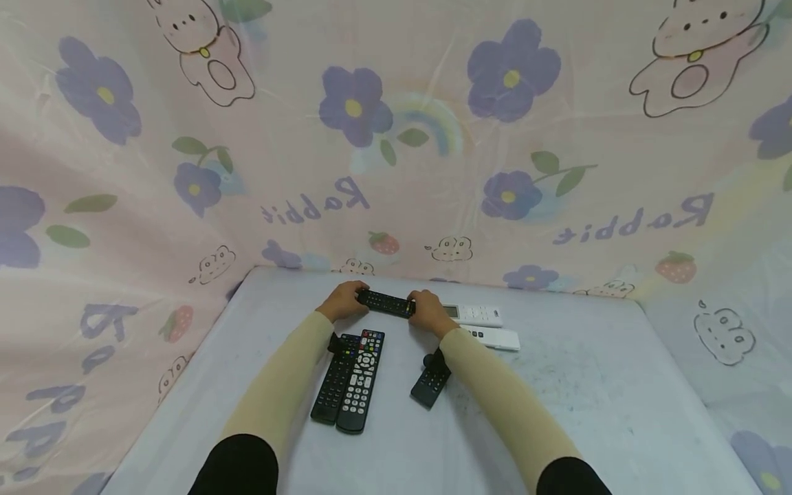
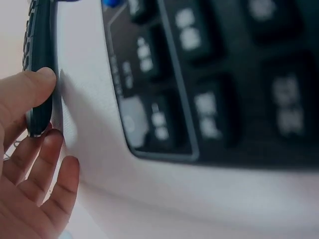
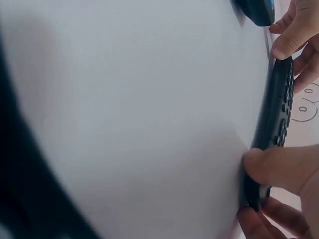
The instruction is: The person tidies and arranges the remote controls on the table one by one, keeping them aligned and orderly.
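Observation:
Both hands hold one black remote control (image 1: 386, 303) crosswise near the table's far edge. My left hand (image 1: 344, 302) pinches its left end, thumb on the near side and fingers behind, as the left wrist view shows. The right end is gripped by my right hand (image 1: 428, 313); in the right wrist view its thumb (image 3: 264, 167) presses the remote's side. Nearer to me, two more black remotes lie side by side, one with white and grey buttons (image 1: 360, 385) and one darker (image 1: 336, 381), close by the left forearm.
Partly under the right forearm lies a small black remote (image 1: 431, 380). Two white remotes, one with a display (image 1: 479, 315) and one plainer (image 1: 500, 338), lie right of the right hand. A patterned curtain (image 1: 433, 179) surrounds the white table (image 1: 588, 385).

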Action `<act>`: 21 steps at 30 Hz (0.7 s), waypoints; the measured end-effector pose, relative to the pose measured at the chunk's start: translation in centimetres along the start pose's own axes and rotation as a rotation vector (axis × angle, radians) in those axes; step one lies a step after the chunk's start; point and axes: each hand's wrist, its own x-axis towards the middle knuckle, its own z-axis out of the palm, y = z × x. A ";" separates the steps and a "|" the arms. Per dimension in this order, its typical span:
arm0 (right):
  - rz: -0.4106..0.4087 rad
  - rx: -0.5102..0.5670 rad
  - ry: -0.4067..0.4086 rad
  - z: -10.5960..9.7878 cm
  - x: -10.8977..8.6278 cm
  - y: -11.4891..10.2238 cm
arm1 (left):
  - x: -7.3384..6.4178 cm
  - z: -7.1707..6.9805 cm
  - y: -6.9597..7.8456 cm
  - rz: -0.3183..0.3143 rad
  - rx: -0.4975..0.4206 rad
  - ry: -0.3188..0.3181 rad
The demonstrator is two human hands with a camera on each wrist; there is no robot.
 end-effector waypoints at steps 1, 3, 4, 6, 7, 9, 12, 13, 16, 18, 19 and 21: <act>0.001 0.002 0.001 -0.1 -0.1 0.0 | -0.1 -0.1 0.1 0.000 0.006 -0.001; 0.000 0.009 0.002 -0.2 -0.2 -0.1 | -0.3 -0.2 0.3 0.005 0.017 0.002; 0.001 0.011 0.000 -0.3 -0.3 -0.2 | -0.4 -0.3 0.3 0.003 0.018 0.004; 0.002 0.013 -0.003 -0.4 -0.4 -0.2 | -0.6 -0.4 0.5 -0.001 0.011 0.002; 0.002 0.013 -0.002 -0.5 -0.5 -0.3 | -0.8 -0.5 0.5 0.003 0.006 0.002; 0.002 0.013 -0.001 -0.7 -0.6 -0.4 | -1.2 -0.8 0.8 0.020 -0.002 0.004; -0.008 0.008 0.002 -1.0 -1.0 -0.6 | -1.8 -1.1 0.9 0.054 0.012 0.010; -0.012 0.004 0.000 -1.2 -1.2 -0.6 | -1.9 -1.2 0.9 0.068 0.017 0.015; -0.033 -0.007 0.002 -1.6 -1.7 -0.7 | -2.4 -1.2 0.8 0.093 0.035 0.022; -0.044 -0.005 -0.003 -2.1 -2.0 -0.8 | -2.7 -1.3 0.7 0.104 0.038 0.023; -0.050 -0.004 -0.004 -2.2 -2.1 -0.9 | -2.9 -1.3 0.7 0.107 0.041 0.024; -0.055 0.016 -0.010 -2.6 -2.4 -1.0 | -3.2 -1.3 0.7 0.104 0.049 0.027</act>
